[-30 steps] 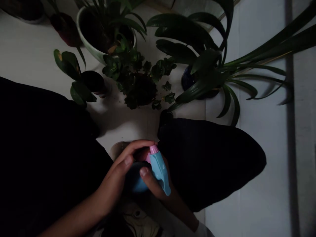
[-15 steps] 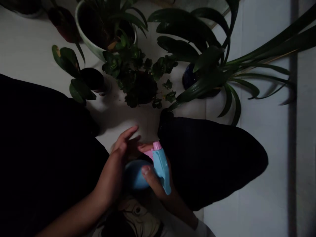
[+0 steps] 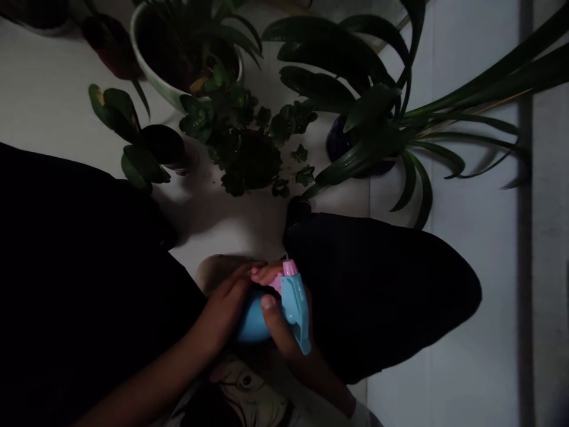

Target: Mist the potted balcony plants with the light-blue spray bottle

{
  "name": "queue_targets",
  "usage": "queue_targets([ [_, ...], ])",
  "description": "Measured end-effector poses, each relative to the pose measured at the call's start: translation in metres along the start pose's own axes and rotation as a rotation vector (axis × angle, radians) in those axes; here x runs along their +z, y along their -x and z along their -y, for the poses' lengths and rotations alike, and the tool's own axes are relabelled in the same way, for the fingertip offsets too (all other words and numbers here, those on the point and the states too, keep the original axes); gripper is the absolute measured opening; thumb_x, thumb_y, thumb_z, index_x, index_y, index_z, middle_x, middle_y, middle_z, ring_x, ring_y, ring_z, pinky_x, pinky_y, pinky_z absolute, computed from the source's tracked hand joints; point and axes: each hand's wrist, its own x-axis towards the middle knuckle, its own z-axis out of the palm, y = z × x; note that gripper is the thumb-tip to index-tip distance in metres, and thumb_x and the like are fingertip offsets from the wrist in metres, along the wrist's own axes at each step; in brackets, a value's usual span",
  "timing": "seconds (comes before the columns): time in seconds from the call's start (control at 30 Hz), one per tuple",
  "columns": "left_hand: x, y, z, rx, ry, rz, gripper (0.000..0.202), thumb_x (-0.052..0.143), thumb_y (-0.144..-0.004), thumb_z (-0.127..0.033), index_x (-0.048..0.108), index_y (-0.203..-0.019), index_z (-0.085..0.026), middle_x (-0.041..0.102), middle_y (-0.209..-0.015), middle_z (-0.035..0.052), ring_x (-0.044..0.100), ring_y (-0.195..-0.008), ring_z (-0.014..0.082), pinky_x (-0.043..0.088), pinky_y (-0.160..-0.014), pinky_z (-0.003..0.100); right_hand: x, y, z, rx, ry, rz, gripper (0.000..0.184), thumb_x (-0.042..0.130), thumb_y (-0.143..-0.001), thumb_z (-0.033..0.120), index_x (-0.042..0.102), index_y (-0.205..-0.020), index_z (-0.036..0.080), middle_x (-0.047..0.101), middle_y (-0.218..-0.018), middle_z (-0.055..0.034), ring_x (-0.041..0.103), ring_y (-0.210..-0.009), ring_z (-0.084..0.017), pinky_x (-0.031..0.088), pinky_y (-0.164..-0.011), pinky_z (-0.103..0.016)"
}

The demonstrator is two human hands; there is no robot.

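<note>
The spray bottle (image 3: 253, 323), blue with a pink nozzle (image 3: 290, 268) and trigger (image 3: 275, 283), is held between the person's knees above the pale floor (image 3: 240, 219). The right hand (image 3: 287, 335) grips it around the neck, thumb on the near side and fingers reaching forward by the trigger. The left hand (image 3: 229, 302) lies along the bottle's left side, its fingers extended close to the right fingers; whether they grip is impossible to tell. Just beyond stands a bushy small-leaved plant (image 3: 249, 157), between a dark pot (image 3: 162, 145) on the left and a dark blue pot (image 3: 338, 142) with strap-like leaves around it on the right.
</note>
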Motion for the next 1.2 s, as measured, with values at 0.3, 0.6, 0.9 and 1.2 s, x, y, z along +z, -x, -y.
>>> queue_targets([
  [0.3,0.000,0.018,-0.023,0.121,0.148,0.066,0.043,0.042,-0.101,-0.052,0.068,-0.130,-0.034,0.063,-0.143,0.0026,0.051,-0.138,0.0305,0.037,-0.115,0.041,-0.001,0.000,0.012,0.050,0.086,0.083,0.012,0.061,-0.088,0.031,0.061,-0.098,0.026,0.064,-0.094,-0.0059,0.064,-0.089,-0.023,0.055,-0.078,-0.038],
  [0.6,0.000,0.022,-0.024,0.136,0.266,0.140,0.051,0.038,-0.100,-0.059,0.067,-0.133,-0.032,0.066,-0.139,0.0047,0.052,-0.136,0.0317,0.041,-0.113,0.043,0.002,-0.001,0.012,0.083,0.076,0.098,0.010,0.063,-0.086,0.030,0.059,-0.094,0.026,0.063,-0.090,-0.0043,0.064,-0.086,-0.023,0.056,-0.078,-0.038],
  [0.9,-0.001,0.027,-0.028,0.214,0.217,0.151,0.052,0.038,-0.101,-0.060,0.067,-0.134,-0.032,0.063,-0.143,0.0049,0.048,-0.139,0.0324,0.038,-0.117,0.044,0.002,-0.004,0.015,0.104,0.063,0.120,0.006,0.060,-0.086,0.023,0.055,-0.088,0.026,0.057,-0.081,-0.0020,0.060,-0.078,-0.020,0.054,-0.070,-0.034],
  [1.2,-0.001,0.026,-0.027,0.237,0.245,0.169,0.052,0.039,-0.101,-0.061,0.067,-0.134,-0.033,0.063,-0.142,0.0026,0.048,-0.139,0.0307,0.038,-0.117,0.042,0.002,-0.004,0.009,0.061,0.056,0.138,0.005,0.058,-0.087,0.022,0.054,-0.089,0.025,0.057,-0.084,-0.0019,0.058,-0.074,-0.018,0.053,-0.067,-0.032],
])
